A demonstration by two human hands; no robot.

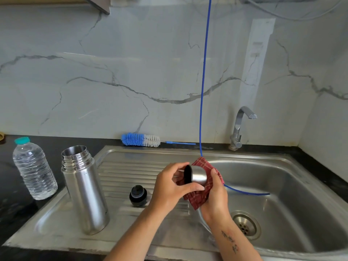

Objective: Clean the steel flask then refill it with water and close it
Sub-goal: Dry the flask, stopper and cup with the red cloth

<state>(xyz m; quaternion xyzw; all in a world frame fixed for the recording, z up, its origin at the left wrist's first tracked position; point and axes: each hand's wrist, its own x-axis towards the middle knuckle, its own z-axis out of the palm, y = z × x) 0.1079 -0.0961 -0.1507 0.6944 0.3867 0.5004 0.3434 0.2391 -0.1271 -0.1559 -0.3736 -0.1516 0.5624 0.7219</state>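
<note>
The left hand [169,187] grips the steel cup lid [196,177] by its rim, and the right hand [214,196] presses a red cloth [199,194] round it, hiding the lid's far end. Left of this grip, the open steel flask [84,189] stands on the sink [131,166] drainboard, its black stopper [138,195] between them.

— What can't you make out here?
— The steel cup [197,177] is half wrapped in the red cloth [199,194]; its far end is hidden; the right hand [216,196] covers much of the cloth.
— And the edges?
— Both forearms are cut off at the bottom; the blue tube [204,76] runs out of the top; a tan object [1,137] at the left edge is too cropped to identify.
— The flask [84,189]?
— Its inside is too dark to read.
</note>
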